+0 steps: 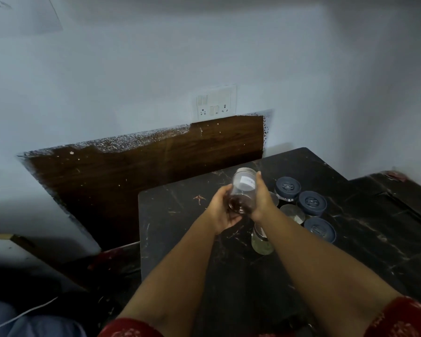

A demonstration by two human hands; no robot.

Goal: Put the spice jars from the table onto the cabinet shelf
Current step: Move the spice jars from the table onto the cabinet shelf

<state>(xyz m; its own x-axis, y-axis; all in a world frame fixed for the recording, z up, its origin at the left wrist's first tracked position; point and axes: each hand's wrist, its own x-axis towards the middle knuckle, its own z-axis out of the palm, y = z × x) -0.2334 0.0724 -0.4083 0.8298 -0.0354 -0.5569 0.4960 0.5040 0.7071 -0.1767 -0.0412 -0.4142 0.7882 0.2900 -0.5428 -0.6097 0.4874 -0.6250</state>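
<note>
Clear spice jar (244,190) raised above the black table (180,239), tilted with its metal lid away, a white label on its side, dark brown bits pooled in the lower end. Cupped from below and the left by the left hand (220,210), fingers curled under the base; clasped on the right side by the right hand (261,200), thumb stretched up along the glass.

Just right of the hands, a cluster of jars on the tabletop: three with dark blue lids (311,202), one with a bare metal lid (292,213), and a clear jar (261,242) partly hidden under the right wrist, pale contents low inside.

Left half of the table bare up to its left edge. Brown wood panel (144,171) against the wall behind, a switch plate (215,102) above it. Red patterned sleeves (399,317) at the bottom.
</note>
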